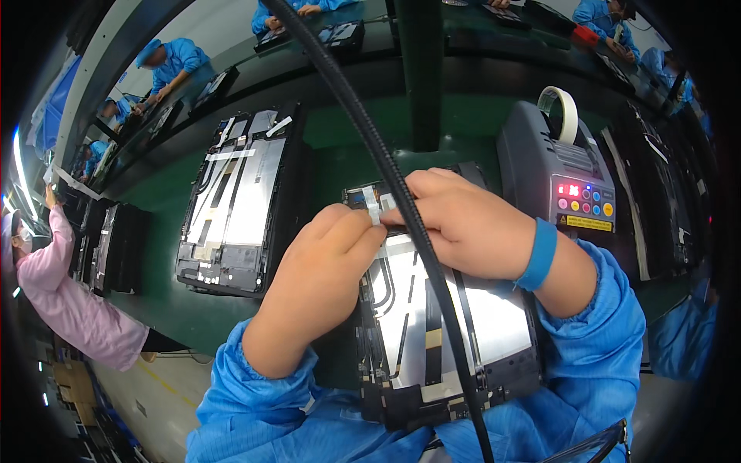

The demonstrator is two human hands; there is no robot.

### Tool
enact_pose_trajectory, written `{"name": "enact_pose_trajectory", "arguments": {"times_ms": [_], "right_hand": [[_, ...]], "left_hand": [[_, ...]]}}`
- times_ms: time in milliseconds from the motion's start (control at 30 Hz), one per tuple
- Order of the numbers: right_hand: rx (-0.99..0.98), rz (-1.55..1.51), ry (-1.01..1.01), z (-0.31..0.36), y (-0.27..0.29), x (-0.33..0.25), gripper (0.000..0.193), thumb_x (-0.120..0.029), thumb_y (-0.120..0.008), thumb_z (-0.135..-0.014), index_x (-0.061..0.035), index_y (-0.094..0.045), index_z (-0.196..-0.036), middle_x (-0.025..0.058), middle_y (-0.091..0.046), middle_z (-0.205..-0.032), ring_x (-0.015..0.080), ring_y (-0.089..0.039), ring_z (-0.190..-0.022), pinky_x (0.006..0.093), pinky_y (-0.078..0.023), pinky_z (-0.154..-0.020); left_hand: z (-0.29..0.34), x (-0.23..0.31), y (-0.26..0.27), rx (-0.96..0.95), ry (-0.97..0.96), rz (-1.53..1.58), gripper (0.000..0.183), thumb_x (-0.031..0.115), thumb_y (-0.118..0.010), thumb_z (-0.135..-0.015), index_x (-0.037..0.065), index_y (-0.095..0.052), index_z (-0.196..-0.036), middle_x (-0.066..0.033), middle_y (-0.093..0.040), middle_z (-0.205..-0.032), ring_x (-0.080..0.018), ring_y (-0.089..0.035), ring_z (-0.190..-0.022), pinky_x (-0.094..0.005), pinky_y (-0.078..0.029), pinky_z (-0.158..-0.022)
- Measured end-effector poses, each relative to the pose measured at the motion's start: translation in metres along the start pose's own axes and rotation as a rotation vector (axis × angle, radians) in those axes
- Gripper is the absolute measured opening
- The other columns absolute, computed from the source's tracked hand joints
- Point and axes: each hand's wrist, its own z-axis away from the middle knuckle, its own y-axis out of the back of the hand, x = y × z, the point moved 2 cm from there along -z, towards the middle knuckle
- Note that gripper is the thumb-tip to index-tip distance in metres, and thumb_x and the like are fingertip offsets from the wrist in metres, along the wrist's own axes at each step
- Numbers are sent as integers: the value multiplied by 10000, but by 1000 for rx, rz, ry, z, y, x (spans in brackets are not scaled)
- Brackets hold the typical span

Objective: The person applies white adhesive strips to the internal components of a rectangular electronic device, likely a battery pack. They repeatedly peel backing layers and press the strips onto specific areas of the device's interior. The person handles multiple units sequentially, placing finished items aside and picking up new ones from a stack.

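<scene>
A flat electronic panel unit (pixel 494 316) with a silver metal back and a black frame lies in front of me, its near end by my lap. Over its far left part, my left hand (pixel 324 266) is closed, fingertips at the lower end of a short whitish strip of tape (pixel 372 202). My right hand (pixel 475 224), with a blue band (pixel 539 255) at the wrist, comes in from the other side. Its fingers are curled together by the same strip, and whatever they pinch is hidden. A black braided cable crosses in front of the right fingers.
Left of me sits a stack of similar panels (pixel 231 208) on the green table (pixel 166 312). A grey tape dispenser (pixel 552 158) with a tape roll stands at right, beside more stacked black units (pixel 656 193). The braided cable (pixel 347 104) hangs across the middle. Several co-workers work around.
</scene>
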Motion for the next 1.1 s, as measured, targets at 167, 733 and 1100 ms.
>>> {"name": "enact_pose_trajectory", "arguments": {"times_ms": [167, 733, 1100], "right_hand": [[191, -46, -61, 20, 25, -14, 300, -24, -534, -796, 15, -604, -1084, 153, -579, -1024, 334, -539, -1009, 394, -451, -881], [481, -1424, -614, 160, -50, -63, 822, -320, -655, -777, 33, -296, -1428, 192, -463, -1372, 271, -508, -1227, 363, -402, -1026], [495, -1354, -607, 172, -69, -86, 853, -379, -656, -815, 35, -258, -1446, 176, -415, -1418, 259, -424, -1303, 359, -354, -1059]], "left_hand": [[-3, 1, 5, -44, -58, -33, 224, -20, -576, -682, -4, -629, -899, -99, -574, -897, -295, -560, -856, -390, -489, -768], [14, 9, 6, -131, 116, -111, 581, 422, -507, -886, -59, -568, -1207, -221, -494, -1341, -415, -406, -1291, -447, -326, -1055], [23, 2, 19, -208, 160, 174, 526, 349, -512, -906, -30, -544, -1269, -222, -487, -1357, -397, -342, -1353, -440, -284, -1101]]}}
